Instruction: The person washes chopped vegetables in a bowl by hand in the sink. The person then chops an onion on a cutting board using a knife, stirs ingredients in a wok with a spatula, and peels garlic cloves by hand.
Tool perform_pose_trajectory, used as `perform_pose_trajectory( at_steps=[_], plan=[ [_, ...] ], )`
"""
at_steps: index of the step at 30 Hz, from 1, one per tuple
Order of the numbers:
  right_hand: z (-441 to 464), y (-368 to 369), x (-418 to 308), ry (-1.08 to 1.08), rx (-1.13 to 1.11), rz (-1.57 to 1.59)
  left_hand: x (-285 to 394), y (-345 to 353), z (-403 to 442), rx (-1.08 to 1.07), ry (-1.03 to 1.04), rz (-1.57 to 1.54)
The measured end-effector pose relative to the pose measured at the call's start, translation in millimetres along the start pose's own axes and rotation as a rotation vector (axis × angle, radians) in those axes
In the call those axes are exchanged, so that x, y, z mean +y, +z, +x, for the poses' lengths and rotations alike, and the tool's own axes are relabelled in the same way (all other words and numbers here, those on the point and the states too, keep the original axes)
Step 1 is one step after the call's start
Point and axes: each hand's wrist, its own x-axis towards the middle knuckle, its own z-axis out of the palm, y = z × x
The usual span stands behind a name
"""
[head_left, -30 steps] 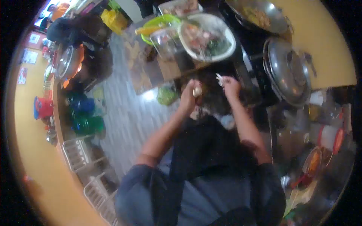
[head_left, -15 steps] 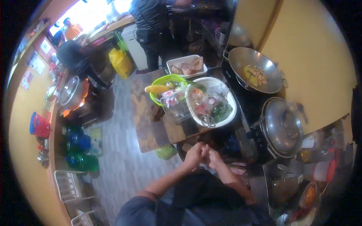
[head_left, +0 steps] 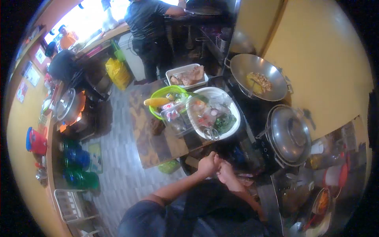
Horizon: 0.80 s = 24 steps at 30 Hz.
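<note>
My left hand (head_left: 208,164) and my right hand (head_left: 225,171) are closed and pressed together in front of my body. Whether anything is between their fingers is hidden. Just beyond them, a white basin (head_left: 237,123) holds leafy greens, plastic bags and scissors (head_left: 211,134) with their handles at the near rim. Left of it are a clear plastic container (head_left: 180,127) and a lime-green basket (head_left: 167,91) with a yellow, corn-like item (head_left: 156,102) on top. Behind these, a white tray (head_left: 205,81) carries pieces of raw meat (head_left: 192,75). Neither hand touches these containers.
On the right, a wok (head_left: 274,75) with food and a ladle sits behind a lidded pan (head_left: 293,132). The wooden table (head_left: 148,152) has its front edge near my hands. One co-worker (head_left: 146,23) stands ahead; another (head_left: 65,69) bends at the left counter.
My view has shifted slightly, so the table and pans appear further left and lower. My hands remain together, with their fingers slightly rearranged. The left co-worker's head now shows.
</note>
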Motion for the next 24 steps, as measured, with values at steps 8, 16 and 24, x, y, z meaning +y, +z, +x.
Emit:
perform_pose_trajectory(
  at_steps=[8,16,24],
  plan=[
    [5,-6,14,-0.151,0.148,0.102,-18,7,5,-0.072,0.037,-0.310],
    [-24,-48,12,-0.389,0.046,-0.212,-10,37,-16,-0.406,0.296,-0.552],
    [-138,-145,2,-0.458,0.207,0.078,60,91,-26,-0.608,0.446,-0.440]
  ],
)
